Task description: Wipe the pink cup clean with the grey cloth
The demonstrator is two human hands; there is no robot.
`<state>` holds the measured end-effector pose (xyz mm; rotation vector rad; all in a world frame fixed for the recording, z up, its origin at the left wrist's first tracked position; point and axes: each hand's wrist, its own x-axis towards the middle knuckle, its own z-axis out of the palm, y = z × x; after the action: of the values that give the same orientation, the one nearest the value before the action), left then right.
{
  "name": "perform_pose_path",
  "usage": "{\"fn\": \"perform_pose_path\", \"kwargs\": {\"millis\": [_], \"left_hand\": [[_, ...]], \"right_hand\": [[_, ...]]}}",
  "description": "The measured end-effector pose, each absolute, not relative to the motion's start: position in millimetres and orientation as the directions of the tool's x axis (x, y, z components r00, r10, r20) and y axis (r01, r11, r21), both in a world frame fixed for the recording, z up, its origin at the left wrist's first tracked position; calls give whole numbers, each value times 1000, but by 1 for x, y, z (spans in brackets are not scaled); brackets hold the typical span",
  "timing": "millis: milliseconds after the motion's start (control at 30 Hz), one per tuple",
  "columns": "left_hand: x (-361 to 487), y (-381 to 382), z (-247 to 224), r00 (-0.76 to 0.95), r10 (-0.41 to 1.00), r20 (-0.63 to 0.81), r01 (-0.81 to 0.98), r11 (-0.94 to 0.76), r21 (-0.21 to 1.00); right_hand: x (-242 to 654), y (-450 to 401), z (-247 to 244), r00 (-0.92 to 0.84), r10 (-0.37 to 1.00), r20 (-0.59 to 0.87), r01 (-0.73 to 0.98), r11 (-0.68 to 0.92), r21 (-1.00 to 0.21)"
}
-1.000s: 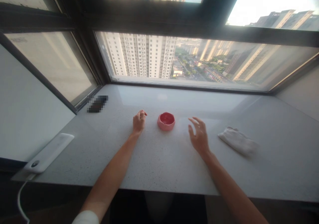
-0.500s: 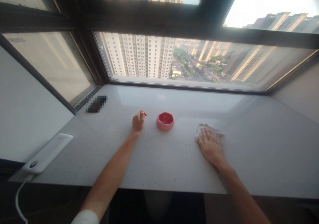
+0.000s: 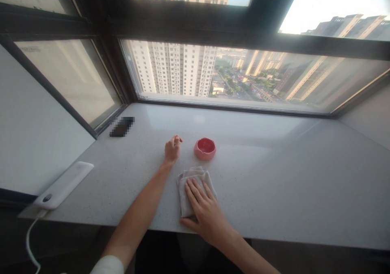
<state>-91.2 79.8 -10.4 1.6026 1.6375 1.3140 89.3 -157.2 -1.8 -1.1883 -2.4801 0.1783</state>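
A folded light grey cloth (image 3: 199,176) lies on the pale speckled counter (image 3: 274,184), near its front edge. My right hand (image 3: 205,211) holds it pressed to the surface, fingers laid over the top and thumb along its near edge. To the left of a pink bowl (image 3: 204,152), my left hand (image 3: 172,149) rests on the counter with its fingers curled closed. Nothing shows in that hand. The bowl has a wavy, faceted rim and stands upright, apart from both hands, just beyond the cloth.
At the left edge lies a long white device (image 3: 65,184) with a white cable (image 3: 29,241) hanging down. A dark, pixelated object (image 3: 122,127) sits in the far left corner. A dark window frame (image 3: 195,28) bounds the back, and white walls flank both sides.
My right hand has swept the cloth from right of the bowl leftward and toward me, to in front of the bowl. The left hand stays put; the view has shifted slightly.
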Motion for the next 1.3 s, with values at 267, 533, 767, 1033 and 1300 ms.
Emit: {"fn": "perform_pose_path", "kwargs": {"millis": [267, 533, 767, 1033, 1300], "left_hand": [[-92, 79, -11, -183, 949, 255, 467, -144, 872], [-93, 80, -11, -182, 949, 257, 471, -145, 870], [-92, 80, -11, -179, 951, 254, 478, -141, 867], [-93, 79, -10, -163, 955, 246, 484, -140, 864], [-92, 80, -12, -166, 952, 257, 489, -146, 860]], "right_hand": [[129, -196, 0, -596, 731, 334, 450, 648, -615], [172, -90, 77, 426, 904, -45, -47, -28, -999], [182, 12, 54, 572, 813, 108, -26, 150, -988], [189, 48, 47, 749, 659, 69, -88, 202, -976], [134, 2, 31, -268, 781, 565, 786, 516, -341]]}}
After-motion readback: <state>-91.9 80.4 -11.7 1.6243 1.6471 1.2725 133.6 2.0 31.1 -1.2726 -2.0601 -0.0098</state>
